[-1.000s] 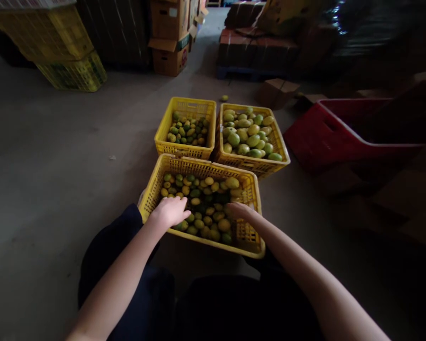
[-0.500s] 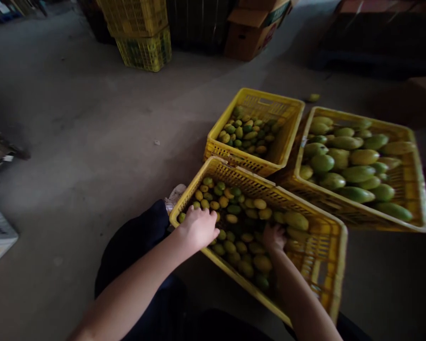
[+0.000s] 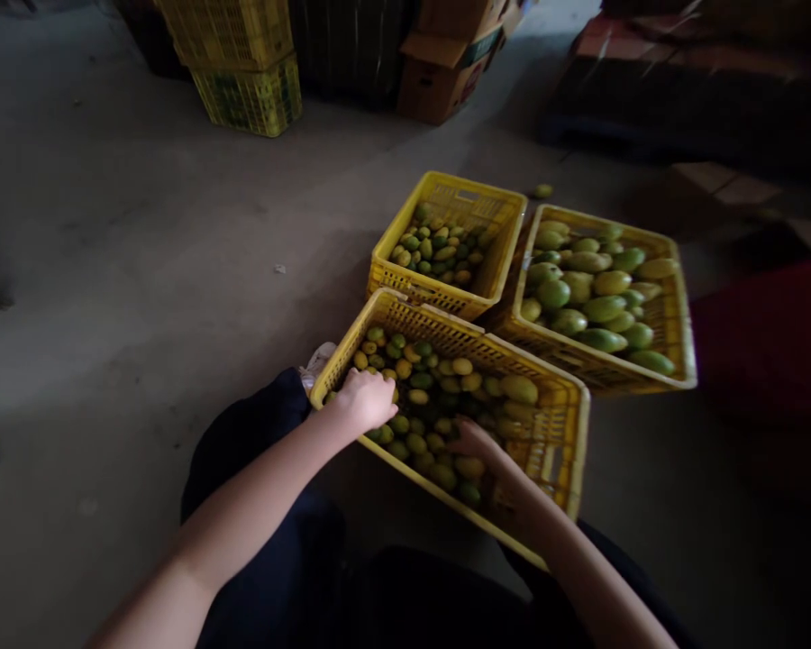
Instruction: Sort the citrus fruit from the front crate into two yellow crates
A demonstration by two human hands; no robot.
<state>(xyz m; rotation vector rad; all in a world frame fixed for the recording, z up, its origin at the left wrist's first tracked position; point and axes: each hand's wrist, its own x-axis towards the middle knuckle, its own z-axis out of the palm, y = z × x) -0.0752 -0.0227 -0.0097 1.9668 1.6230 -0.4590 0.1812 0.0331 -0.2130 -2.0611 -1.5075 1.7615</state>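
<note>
In front of my knees, a yellow plastic crate point(image 3: 427, 317) sits tilted, with small green and yellow mangoes point(image 3: 415, 397) spread over its bottom. My left hand point(image 3: 365, 399) is inside its near left part, back of the hand up and fingers curled down among the fruit; the fingertips and anything in them are hidden. Deeper in the crate, toward the middle, my right hand point(image 3: 474, 439) reaches left over the mangoes with its fingers apart, touching or just above them. A larger mango point(image 3: 519, 389) lies by the crate's right end.
Behind stand a yellow crate of small mangoes point(image 3: 382, 266) and, to its right, a crate of larger mangoes point(image 3: 684, 311). One loose mango point(image 3: 542, 191) lies on the floor. Farther off are stacked yellow crates point(image 3: 247, 95), cardboard boxes point(image 3: 432, 81) and a dark red shape point(image 3: 770, 333).
My right hand has moved left across the crate, away from the larger mangoes. My left hand stays near the same fruit. The view has swung right and drawn back slightly.
</note>
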